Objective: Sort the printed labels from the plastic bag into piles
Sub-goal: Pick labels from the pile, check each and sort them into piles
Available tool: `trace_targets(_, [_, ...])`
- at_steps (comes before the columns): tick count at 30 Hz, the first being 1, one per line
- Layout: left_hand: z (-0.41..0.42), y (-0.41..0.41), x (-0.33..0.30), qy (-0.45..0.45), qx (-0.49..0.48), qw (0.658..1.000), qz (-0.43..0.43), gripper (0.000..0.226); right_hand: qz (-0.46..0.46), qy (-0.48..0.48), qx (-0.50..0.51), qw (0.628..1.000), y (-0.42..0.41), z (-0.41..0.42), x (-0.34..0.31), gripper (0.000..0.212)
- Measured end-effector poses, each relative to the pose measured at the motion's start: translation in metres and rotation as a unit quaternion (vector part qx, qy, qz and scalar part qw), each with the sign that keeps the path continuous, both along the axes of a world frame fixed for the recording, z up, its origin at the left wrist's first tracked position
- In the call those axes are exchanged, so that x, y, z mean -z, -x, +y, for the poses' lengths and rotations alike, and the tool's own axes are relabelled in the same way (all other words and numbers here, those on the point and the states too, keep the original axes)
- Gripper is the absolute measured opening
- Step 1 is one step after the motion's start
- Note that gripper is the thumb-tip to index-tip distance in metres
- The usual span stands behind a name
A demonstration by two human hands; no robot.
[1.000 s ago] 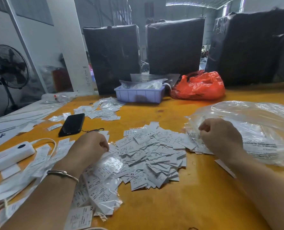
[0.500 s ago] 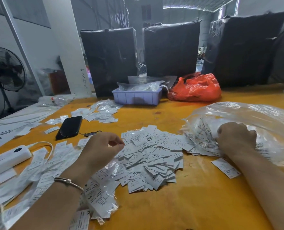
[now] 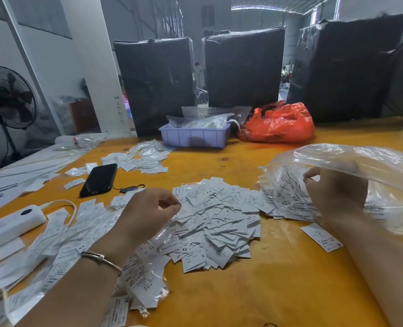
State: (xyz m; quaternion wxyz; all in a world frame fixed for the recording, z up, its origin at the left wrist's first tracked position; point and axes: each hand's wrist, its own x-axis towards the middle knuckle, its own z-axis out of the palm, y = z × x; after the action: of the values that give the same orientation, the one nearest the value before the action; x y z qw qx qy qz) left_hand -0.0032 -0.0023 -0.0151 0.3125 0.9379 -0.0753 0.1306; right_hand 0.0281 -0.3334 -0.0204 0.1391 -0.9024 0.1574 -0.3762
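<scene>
Head view: right hand, a second ago a fist outside plastic bag, now reaching inside bag mouth, fingers curling round printed labels there; exact pinch unclear through film. Left hand lifting off heap, fingers loosely curled, holding nothing. Main pile lying between hands on yellow table. Judging: next batch coming out for sorting.

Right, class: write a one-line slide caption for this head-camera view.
Right hand reaches inside the clear plastic bag while the left hand hovers over a heap of white printed labels on the yellow table.
</scene>
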Motion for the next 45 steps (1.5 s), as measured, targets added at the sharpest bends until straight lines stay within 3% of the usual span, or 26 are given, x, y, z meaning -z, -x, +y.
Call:
trace_targets(6, [-0.001, -0.001, 0.001, -0.003, 0.006, 1.0, -0.003, 0.005, -0.055, -0.042, -0.067, 0.995, 0.002, 0.011, -0.002, 0.011])
trace_targets(10, [-0.001, 0.0, 0.001, -0.004, 0.01, 1.0, -0.004, 0.005, -0.035, -0.108, -0.106, 0.988, 0.004, 0.012, -0.002, 0.015])
trace_targets(14, [-0.002, 0.0, 0.001, -0.003, 0.014, 1.0, -0.006, 0.005, -0.038, -0.252, -0.175, 0.951, 0.009, 0.016, -0.005, 0.021])
trace_targets(18, [-0.002, 0.0, 0.001, 0.0, 0.014, 1.0, -0.007, 0.004, -0.089, -0.255, -0.224, 0.937, 0.011, 0.026, -0.006, 0.012])
trace_targets(20, [-0.003, 0.001, 0.0, 0.003, 0.015, 1.0, -0.005, 0.004, -0.07, -0.328, -0.262, 0.905, 0.011, 0.03, -0.006, 0.007])
trace_targets(24, [-0.007, 0.004, -0.002, 0.064, 0.051, 0.997, 0.005, 0.004, 0.046, -0.465, -0.378, 0.8, 0.02, 0.048, -0.008, 0.02])
trace_targets(28, [-0.015, 0.009, -0.006, 0.15, 0.155, 0.974, 0.069, 0.032, 0.15, -0.483, -0.483, 0.715, 0.034, 0.072, -0.009, 0.034])
trace_targets(33, [-0.025, 0.014, -0.007, 0.191, 0.246, 0.941, 0.13, 0.04, 0.204, -0.437, -0.568, 0.667, 0.047, 0.096, -0.007, 0.039])
trace_targets(37, [-0.023, 0.015, -0.008, 0.24, 0.23, 0.939, 0.086, 0.022, 0.189, -0.443, -0.572, 0.664, 0.047, 0.099, -0.006, 0.024])
trace_targets(39, [-0.018, 0.012, -0.007, 0.247, 0.196, 0.947, 0.067, 0.013, 0.16, -0.418, -0.548, 0.706, 0.044, 0.092, -0.006, 0.019])
trace_targets(42, [-0.012, 0.007, -0.005, 0.259, 0.129, 0.957, 0.035, 0.006, 0.157, -0.234, -0.529, 0.8, 0.043, 0.082, -0.009, 0.02])
trace_targets(43, [-0.011, 0.006, -0.004, 0.267, 0.108, 0.957, 0.023, 0.012, 0.183, -0.17, -0.537, 0.806, 0.045, 0.082, -0.011, 0.023])
trace_targets(45, [-0.011, 0.005, -0.005, 0.284, 0.079, 0.955, -0.001, 0.024, 0.253, -0.09, -0.567, 0.779, 0.051, 0.086, -0.014, 0.031])
